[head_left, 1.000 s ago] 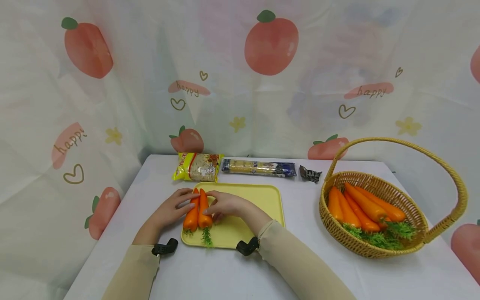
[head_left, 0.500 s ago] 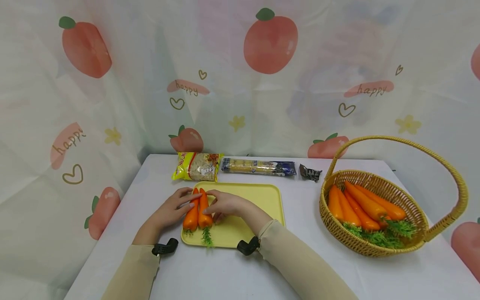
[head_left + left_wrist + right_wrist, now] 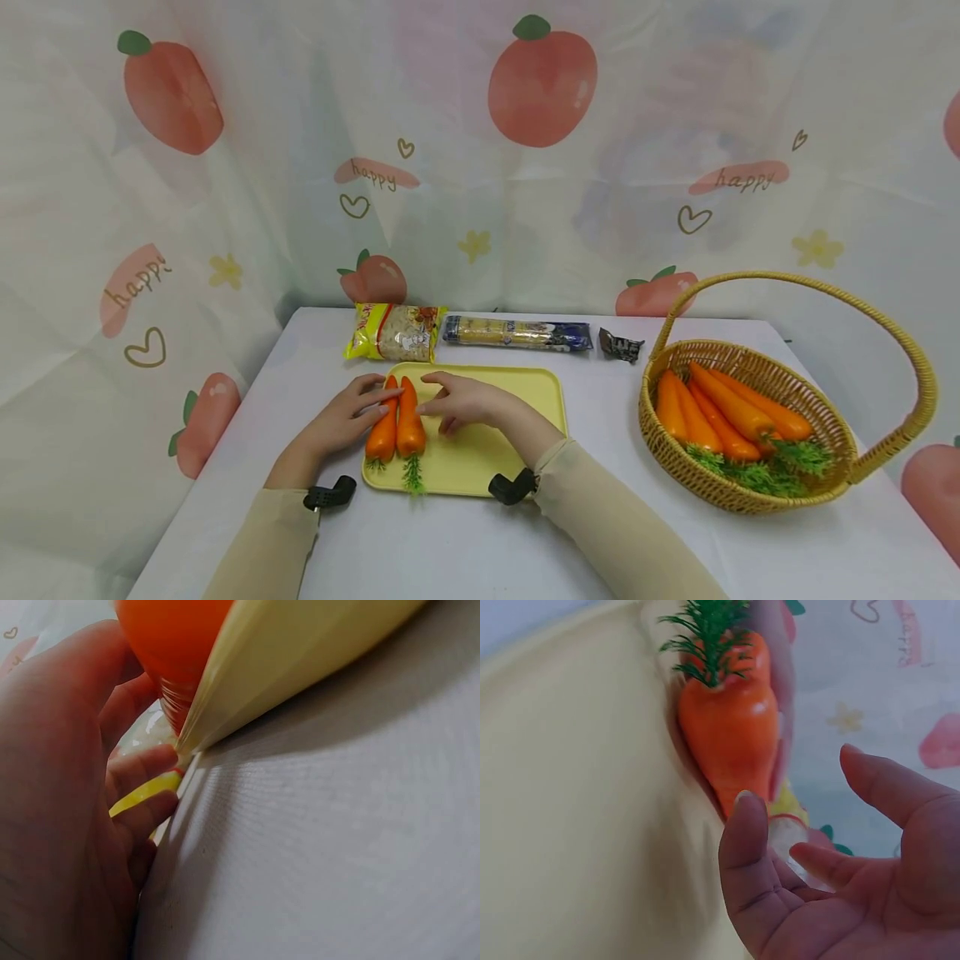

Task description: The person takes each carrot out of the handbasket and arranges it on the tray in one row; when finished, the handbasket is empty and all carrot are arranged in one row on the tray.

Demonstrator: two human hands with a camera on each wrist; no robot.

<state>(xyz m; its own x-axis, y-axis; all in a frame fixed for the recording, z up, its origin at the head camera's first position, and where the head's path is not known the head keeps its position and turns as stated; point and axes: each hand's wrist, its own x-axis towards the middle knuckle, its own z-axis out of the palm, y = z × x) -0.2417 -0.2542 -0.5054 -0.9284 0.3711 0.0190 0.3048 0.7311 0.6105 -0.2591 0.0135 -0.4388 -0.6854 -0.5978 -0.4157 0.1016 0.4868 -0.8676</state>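
Observation:
Two orange carrots with green tops lie side by side on the left part of a yellow tray [image 3: 487,471]. My left hand [image 3: 347,417] lies against the left carrot [image 3: 381,437], its fingertips reaching across the upper part. Seen from the left wrist, the fingers [image 3: 142,769] are loosely bent near the tray edge, beside the orange carrot body. My right hand [image 3: 471,402] hovers over the tray just right of the right carrot [image 3: 410,429]. Its thumb and fingers are spread with nothing between them in the right wrist view, below the fat end of that carrot [image 3: 731,731].
A wicker basket [image 3: 697,487] with a tall handle stands at the right, holding several carrots [image 3: 731,404]. Along the back of the table [image 3: 420,550] lie a yellow bag [image 3: 397,333], a long clear-and-blue packet [image 3: 517,333] and a small dark packet [image 3: 619,346]. A printed curtain hangs behind.
My right hand has let go of the right carrot and drawn off it to the right. The left hand stays at the left carrot; both carrots lie nearly where they were.

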